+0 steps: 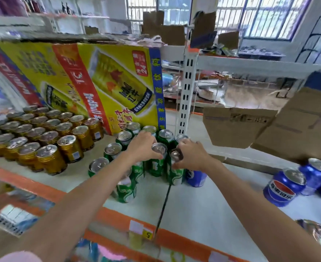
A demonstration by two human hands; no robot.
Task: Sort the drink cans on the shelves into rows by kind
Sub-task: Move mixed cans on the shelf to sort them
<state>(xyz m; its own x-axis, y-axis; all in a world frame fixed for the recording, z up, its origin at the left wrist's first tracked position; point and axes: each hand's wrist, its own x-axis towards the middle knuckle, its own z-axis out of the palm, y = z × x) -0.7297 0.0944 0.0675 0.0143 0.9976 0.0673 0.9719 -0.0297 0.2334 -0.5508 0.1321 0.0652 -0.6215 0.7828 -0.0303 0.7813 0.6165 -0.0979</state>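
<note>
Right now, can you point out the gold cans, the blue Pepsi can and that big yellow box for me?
gold cans [51, 163]: head view, side of the nearest front can.
blue Pepsi can [281, 190]: head view, on its round logo.
big yellow box [106, 76]: head view, on its printed front face.

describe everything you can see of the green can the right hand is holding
The green can stands upright on the pale shelf, at the right end of the green group. It looks like metal, with a shiny silver top and pull tab and pale markings on its green side. The right hand grips it around the top rim. Another green can stands close on its left and a blue can close on its right.
</note>
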